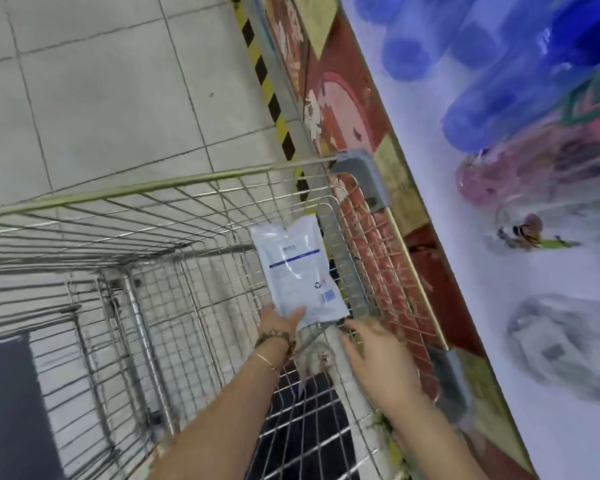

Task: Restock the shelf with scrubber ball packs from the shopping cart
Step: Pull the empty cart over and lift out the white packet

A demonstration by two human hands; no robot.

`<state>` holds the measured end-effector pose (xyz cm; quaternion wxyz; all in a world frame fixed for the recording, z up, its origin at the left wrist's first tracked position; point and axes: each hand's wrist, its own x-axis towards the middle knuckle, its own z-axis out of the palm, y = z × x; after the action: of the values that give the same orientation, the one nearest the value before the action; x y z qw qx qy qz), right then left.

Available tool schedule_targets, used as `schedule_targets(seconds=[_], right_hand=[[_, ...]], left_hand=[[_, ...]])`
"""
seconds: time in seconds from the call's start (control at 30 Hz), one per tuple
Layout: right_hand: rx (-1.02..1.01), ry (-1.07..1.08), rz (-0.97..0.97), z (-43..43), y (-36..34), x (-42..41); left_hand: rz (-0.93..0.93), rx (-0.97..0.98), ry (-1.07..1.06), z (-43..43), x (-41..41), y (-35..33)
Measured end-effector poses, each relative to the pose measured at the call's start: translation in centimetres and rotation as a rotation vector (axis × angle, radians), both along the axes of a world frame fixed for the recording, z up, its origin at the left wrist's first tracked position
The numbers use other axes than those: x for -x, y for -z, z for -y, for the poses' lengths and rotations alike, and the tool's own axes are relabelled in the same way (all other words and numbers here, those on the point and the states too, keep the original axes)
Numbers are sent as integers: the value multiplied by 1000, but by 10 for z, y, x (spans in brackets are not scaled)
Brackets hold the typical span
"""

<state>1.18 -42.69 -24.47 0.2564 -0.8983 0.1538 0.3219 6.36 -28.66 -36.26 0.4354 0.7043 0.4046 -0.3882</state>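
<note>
White flat plastic scrubber pack (297, 268) sits gripped in your left hand (279, 322) over the steel wire shopping cart (153, 188). Your right hand (378, 358) is beside it, fingers released. You have not yet placed it on the white shelf (465, 271).

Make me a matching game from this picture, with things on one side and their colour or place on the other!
Things:
1. pack
2. shopping cart
3. floor tape
4. thin bracelet

Clues:
A. yellow and black stripes
B. silver wire
C. white with a blue line, held by the left hand
D. gold, round the left wrist

Pairs: 1-C, 2-B, 3-A, 4-D
</note>
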Motion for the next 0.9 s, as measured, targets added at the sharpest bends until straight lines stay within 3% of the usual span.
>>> schedule_targets(seconds=[0.1,0.27,0.53,0.9], right_hand=[[8,-52,25,3,-4,10],[103,-118,-9,18,-15,37],[118,-97,6,24,-26,40],[-163,148,120,-3,-113,25]], left_hand=[[-8,-63,-32,5,-3,4],[11,20,62,9,-6,-2],[51,89,-95,-2,9,-53],[462,94,120,-14,68,-205]])
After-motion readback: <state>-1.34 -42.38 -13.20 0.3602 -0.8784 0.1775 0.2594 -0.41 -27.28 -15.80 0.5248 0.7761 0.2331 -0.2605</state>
